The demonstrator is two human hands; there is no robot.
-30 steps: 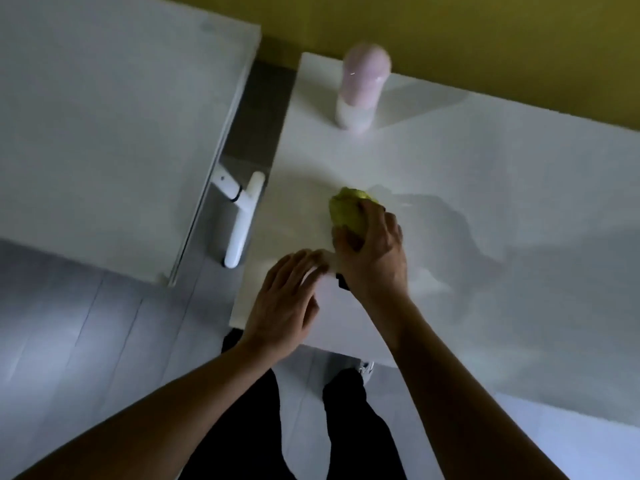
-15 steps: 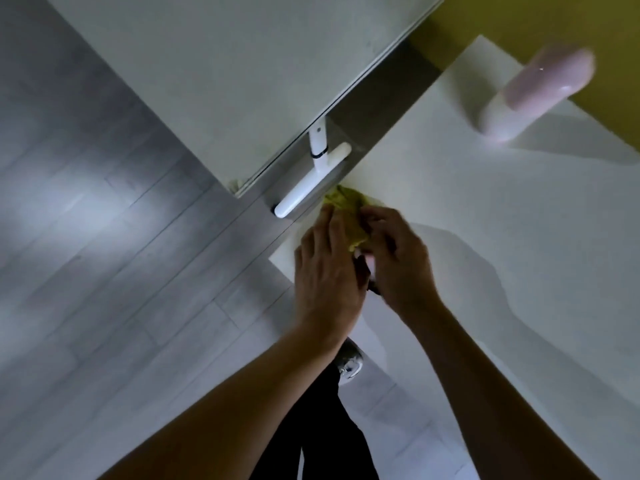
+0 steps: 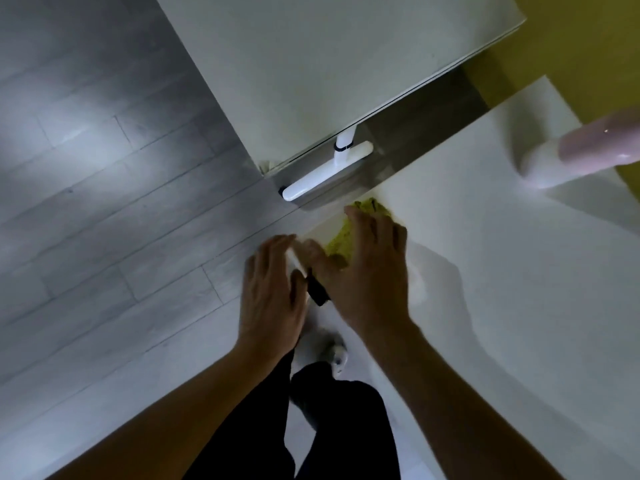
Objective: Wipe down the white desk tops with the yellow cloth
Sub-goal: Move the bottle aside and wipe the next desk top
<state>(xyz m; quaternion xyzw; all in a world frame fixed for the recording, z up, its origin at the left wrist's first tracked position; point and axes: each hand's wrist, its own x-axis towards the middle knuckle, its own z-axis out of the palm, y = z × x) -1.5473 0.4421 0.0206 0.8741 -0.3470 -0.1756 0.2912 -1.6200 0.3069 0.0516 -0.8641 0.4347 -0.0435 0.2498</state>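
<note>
The yellow cloth (image 3: pixel 346 237) lies bunched on the near counter (image 3: pixel 519 271), right at its corner toward 11 o'clock, and the right hand (image 3: pixel 367 271) presses down on it with fingers spread flat, so that grip is apart rather than clenched. The left hand (image 3: pixel 273 296) hovers just beside it at 9 o'clock, out over the floor (image 3: pixel 104 202), fingers relaxed and holding nothing. A small dark object (image 3: pixel 317 291) shows between the two hands; what it is cannot be told. The likeliest slip is the cloth being pushed past the corner and dropping to the floor, since it sits at the very edge with only flat pressure on it. A wide sweep toward 2 o'clock could also knock the pink-topped bottle (image 3: pixel 581 150), which stands upright and tall on the same counter. The counter top is plain, smooth white, with soft shadows across it. A second white counter (image 3: pixel 329 64) sits at 12 o'clock, apart across a narrow gap where its white leg and foot (image 3: pixel 325 174) show. The floor is grey planks, and a yellow wall (image 3: pixel 581 46) runs behind at 1 o'clock.
</note>
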